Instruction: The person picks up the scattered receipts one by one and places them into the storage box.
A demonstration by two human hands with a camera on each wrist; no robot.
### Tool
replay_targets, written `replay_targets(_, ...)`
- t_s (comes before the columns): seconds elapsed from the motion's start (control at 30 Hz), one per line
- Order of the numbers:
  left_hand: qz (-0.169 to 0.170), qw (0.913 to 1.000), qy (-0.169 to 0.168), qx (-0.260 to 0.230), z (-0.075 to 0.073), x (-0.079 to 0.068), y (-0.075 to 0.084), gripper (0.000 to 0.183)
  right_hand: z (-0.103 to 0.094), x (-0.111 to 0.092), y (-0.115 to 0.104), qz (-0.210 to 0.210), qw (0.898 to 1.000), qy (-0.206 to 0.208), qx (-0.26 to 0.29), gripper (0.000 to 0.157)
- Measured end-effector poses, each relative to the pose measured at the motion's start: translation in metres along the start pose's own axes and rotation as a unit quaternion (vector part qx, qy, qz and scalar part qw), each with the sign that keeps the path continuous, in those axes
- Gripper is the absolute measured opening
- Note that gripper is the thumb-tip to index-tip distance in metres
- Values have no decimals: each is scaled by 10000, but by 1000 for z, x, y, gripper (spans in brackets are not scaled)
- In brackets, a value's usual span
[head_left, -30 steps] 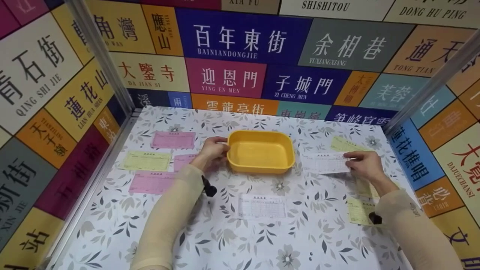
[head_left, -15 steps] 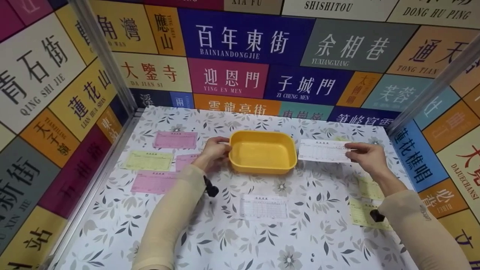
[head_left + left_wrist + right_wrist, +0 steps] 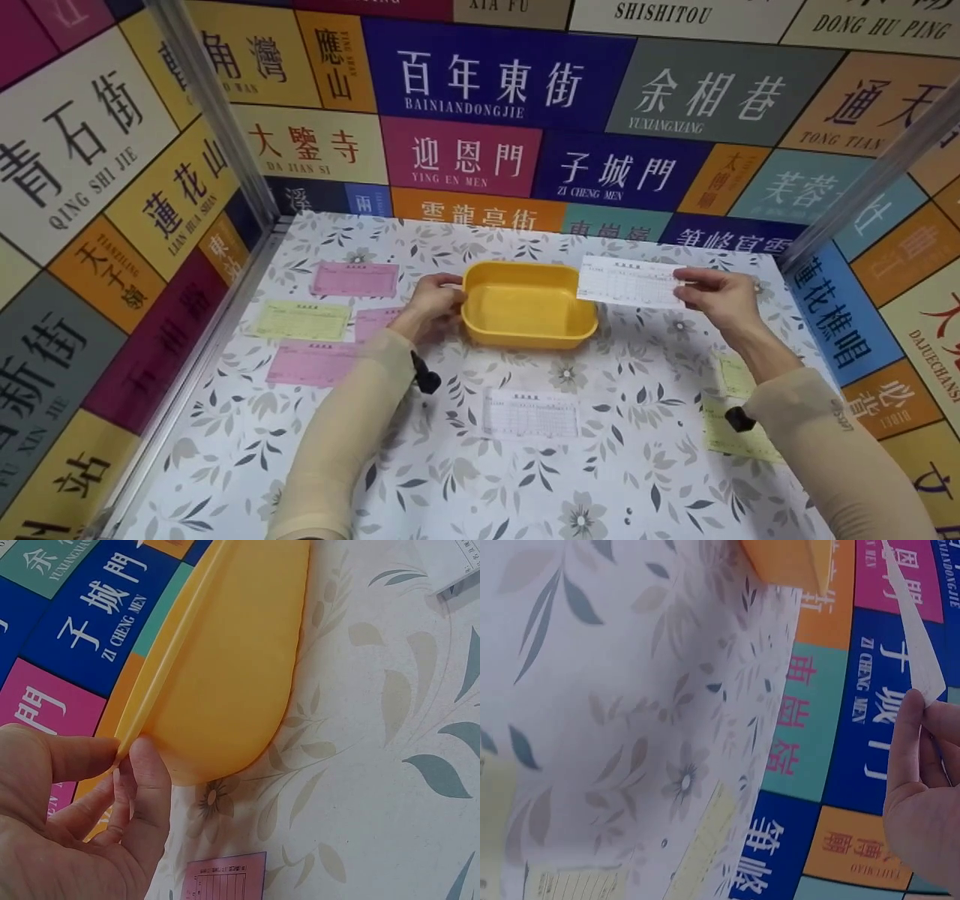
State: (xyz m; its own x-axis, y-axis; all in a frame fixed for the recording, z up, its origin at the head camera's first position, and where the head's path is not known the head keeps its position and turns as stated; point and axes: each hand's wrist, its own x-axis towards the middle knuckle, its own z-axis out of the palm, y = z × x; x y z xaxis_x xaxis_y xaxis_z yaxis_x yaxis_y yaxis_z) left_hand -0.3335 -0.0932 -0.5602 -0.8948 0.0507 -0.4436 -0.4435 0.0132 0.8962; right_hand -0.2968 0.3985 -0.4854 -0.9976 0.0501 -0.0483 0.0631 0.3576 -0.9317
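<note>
Change at right hand: within the last second, the held slip (image 3: 626, 283) has been brought leftward and higher in the head view by the right hand (image 3: 724, 300); its left end is now seen across the box's right rear corner.
Meaning: slip and box are judged to be worked as a pair at this point; release has not been made.
Right hand grip: the slip's right edge is pinched between thumb and fingers, the hand nearly closed; most of the sheet is left free, seen almost edge-on in the right wrist view.
Left hand grip: the rim at the box's left end is pinched by the left hand (image 3: 435, 301), thumb and forefinger nearly meeting.
Box (image 3: 529, 339): yellow, upright on the surface (image 3: 465, 502), between the two hands. Contact with the slip cannot be told.
Front slip: a second white slip (image 3: 531, 416) is laid flat, near side of the box.
Left group: pink slips (image 3: 355, 280) and one yellow slip (image 3: 300, 321) are spread beyond the left hand; one pink slip is partly hidden by the arm.
Right group: yellow slips (image 3: 739, 445) are partly covered by the right arm.
Backdrop: the surface is bounded by sign-printed walls (image 3: 495, 45).
</note>
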Motion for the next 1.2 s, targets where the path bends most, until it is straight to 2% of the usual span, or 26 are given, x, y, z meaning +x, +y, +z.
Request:
replay_targets(0.33,-208,9995,45,223,1,-2,2,53,47,11,-10,-199,9992,-325,111,50)
replay_targets(0.53,-184,9995,65,234,3,-3,4,49,71,15,-14,-268,9986,-444,102,47)
replay_targets(0.77,-87,9998,-11,175,4,-4,4,53,98,21,-11,-171,9986,-501,36,46)
replay_targets(1.2,-266,9991,111,300,2,-3,5,56,144,32,-7,73,9968,-780,-145,43)
